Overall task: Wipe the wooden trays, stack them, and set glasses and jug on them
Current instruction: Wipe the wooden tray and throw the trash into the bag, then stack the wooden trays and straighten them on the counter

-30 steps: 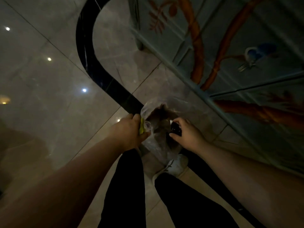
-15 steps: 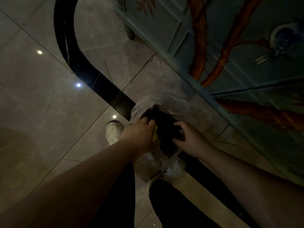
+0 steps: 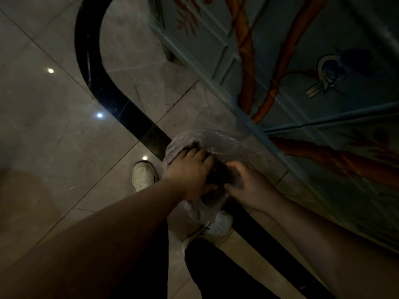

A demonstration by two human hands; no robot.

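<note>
Trays, glasses and jug are not seen anywhere in the dim head view; what is handled is a clear plastic bag [image 3: 218, 143] with a dark mass inside it, held above the floor in front of the person. Nearest the camera, two bare forearms are stretched forward over legs in black trousers [image 3: 218, 275]. A white shoe [image 3: 216, 229] is seen just below the bag, partly covered by its hanging plastic, and a second white shoe [image 3: 143, 175] stands to the left of it on the floor. The left hand [image 3: 190, 171] is laid over the mouth of the bag with its fingers curled down onto the dark contents; whether anything is pinched between them cannot be told. The right hand [image 3: 248, 186] is placed just beside it, fingers bent and loosely spread against the bag's right side, with thin plastic blurred over the fingertips; a firm grip cannot be told here either. The two hands are almost touching. Beyond the bag, a polished tiled floor [image 3: 54, 137] is crossed by a curved black inlay band [image 3: 129, 113], and small ceiling lights are reflected in the tiles. Farthest off, at the right, a pale blue panelled cabinet [image 3: 291, 50] is painted with orange branches and a blue bird. No brand, label or readable writing is visible.
</note>
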